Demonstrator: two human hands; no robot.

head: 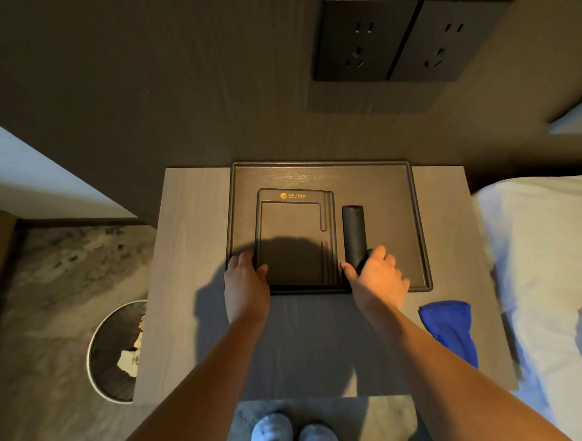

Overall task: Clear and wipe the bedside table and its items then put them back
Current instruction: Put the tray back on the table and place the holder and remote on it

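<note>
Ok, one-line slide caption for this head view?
Left hand grips the small inset tray, right hand holds the black remote, both inside the large tray; blue cloth alongside.

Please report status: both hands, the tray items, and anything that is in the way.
Left hand grips notepad holder at its near-left corner. Right hand closed on black remote. Both items inside tray. Blue cloth lies aside, nothing blocking.

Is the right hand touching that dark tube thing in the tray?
Touching. In the head view, the right hand wraps its fingers around the near end of the dark cylinder, with no gap showing between them.
</note>
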